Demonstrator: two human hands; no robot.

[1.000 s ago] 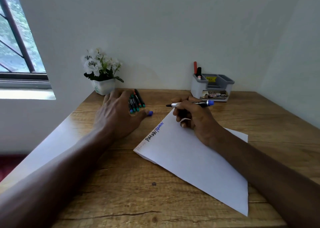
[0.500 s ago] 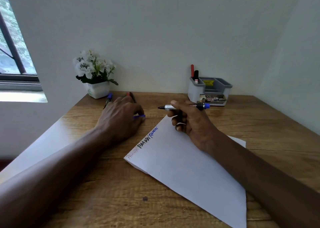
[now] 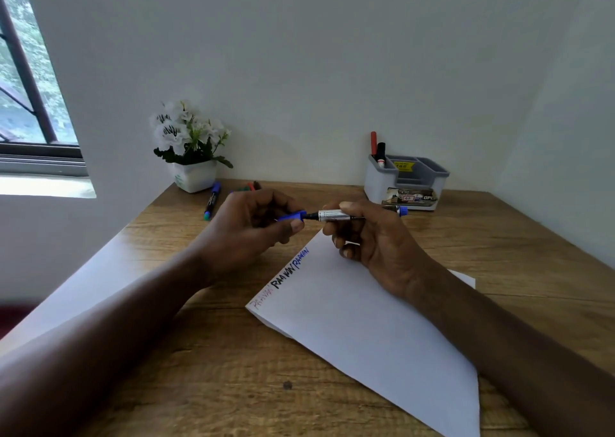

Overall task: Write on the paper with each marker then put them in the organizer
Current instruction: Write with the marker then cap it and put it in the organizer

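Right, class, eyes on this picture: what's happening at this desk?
The right hand grips a blue marker by its barrel, while the left hand holds its cap right at the nib, seemingly to close it. The paper carries writing in red, black and blue. A red marker and a black marker stand in the organizer; other markers lie by the flower pot.

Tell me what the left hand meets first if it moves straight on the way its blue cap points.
The left hand grips a blue cap aimed at the marker held in the right hand. Straight on, the cap would likely meet the marker's black tip first, though depth is hard to judge.
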